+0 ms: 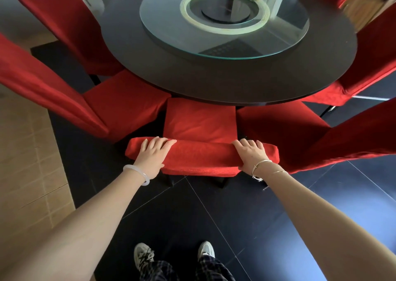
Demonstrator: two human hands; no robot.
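**Desk:** Who has hold of what here?

**Photographer:** A person stands behind a red-covered chair (199, 120) drawn up to a round dark table (214, 83), with both hands on it. The left hand (153, 154) grips the top of the backrest (203, 154) near its left end. Its fingers are curled over the far edge and its thumb is on the near face. The right hand (249, 154) clasps the same top edge near its right end, with its fingers bent over in the same manner.

**Desk:** And where does the chair lie relative to those hands?

**Photographer:** Directly under and beyond them. The backrest's top runs crosswise from one hand to the other, and red cloth shows between them. The seat stretches away from the fingertips toward the table, and its far edge meets the table's rim.

**Desk:** What surrounds it?

**Photographer:** There are matching chairs on both sides. The left neighbour's seat (120, 100) is just beside it, and the right neighbour's seat (278, 122) is equally close. A glass turntable (160, 30) sits on the middle of the table. A white bangle (137, 173) circles the left wrist and thin metal bangles (262, 166) circle the right. Below, pale trainers (143, 257) stand on dark floor tiles (192, 216).
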